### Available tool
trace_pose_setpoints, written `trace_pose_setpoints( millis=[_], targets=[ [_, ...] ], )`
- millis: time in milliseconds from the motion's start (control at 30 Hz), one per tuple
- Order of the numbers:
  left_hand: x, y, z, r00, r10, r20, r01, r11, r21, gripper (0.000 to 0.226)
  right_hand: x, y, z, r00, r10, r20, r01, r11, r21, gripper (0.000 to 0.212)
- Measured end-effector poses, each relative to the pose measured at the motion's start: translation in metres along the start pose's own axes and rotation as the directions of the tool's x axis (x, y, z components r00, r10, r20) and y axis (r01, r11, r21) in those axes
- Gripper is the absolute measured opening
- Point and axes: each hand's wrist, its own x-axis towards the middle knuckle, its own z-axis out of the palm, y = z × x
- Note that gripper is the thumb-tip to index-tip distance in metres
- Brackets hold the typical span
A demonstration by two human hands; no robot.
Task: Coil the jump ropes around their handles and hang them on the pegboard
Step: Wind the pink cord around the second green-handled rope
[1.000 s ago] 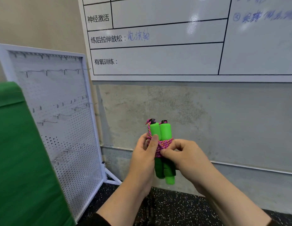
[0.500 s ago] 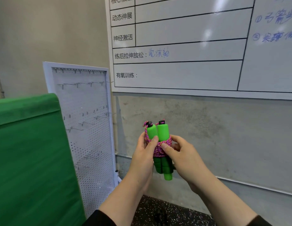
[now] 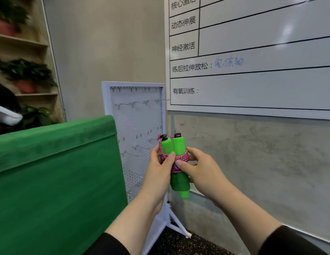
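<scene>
Hands meet in front of us at chest height, both wrapped around one jump rope (image 3: 176, 159). Our left hand (image 3: 159, 169) grips the bundle from the left, its thumb pressed across the pink cord coiled around the two green handles (image 3: 174, 147). Our right hand (image 3: 201, 171) holds the same bundle from the right, thumb tip on the lower turns of the cord and fingers curled behind the handles. The handles stand upright and side by side, their black-capped tops above our fingers and their lower ends poking out below our palms. Just behind and to the left of our hands stands the white pegboard (image 3: 140, 126), its metal hooks bare. Further left of our left forearm is a green padded panel (image 3: 55, 172). Above and right of our hands a whiteboard (image 3: 252, 57) hangs on the grey wall.
</scene>
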Motion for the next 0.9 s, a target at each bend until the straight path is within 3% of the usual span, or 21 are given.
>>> trace_pose_setpoints(
  millis=[133,233,333,433,567,900],
  targets=[
    [0.036,0.019,-0.021,0.993,0.046,-0.112,-0.049,0.999,-0.024,0.031,0.046,-0.009,0.029,0.993,-0.088,0.076,0.089,0.996,-0.017,0.038],
    [0.062,0.036,-0.036,0.973,0.141,-0.183,-0.130,0.989,0.075,0.018,0.080,-0.019,0.047,0.987,-0.129,0.093,0.130,0.991,-0.009,0.036],
    [0.085,0.048,-0.050,0.944,0.228,-0.237,-0.180,0.961,0.210,0.030,0.111,-0.027,0.060,0.981,-0.154,0.114,0.157,0.987,-0.020,0.033],
    [0.103,0.050,-0.058,0.932,0.240,-0.271,-0.181,0.957,0.226,0.037,0.136,-0.031,0.067,0.972,-0.191,0.135,0.198,0.979,-0.045,0.035],
    [0.123,0.050,-0.059,0.908,0.256,-0.331,-0.190,0.957,0.218,0.024,0.161,-0.030,0.070,0.970,-0.188,0.153,0.199,0.978,-0.057,0.035],
    [0.150,0.046,-0.058,0.877,0.253,-0.409,-0.180,0.961,0.208,0.025,0.194,-0.021,0.075,0.963,-0.198,0.181,0.207,0.978,-0.031,0.029]
  ],
)
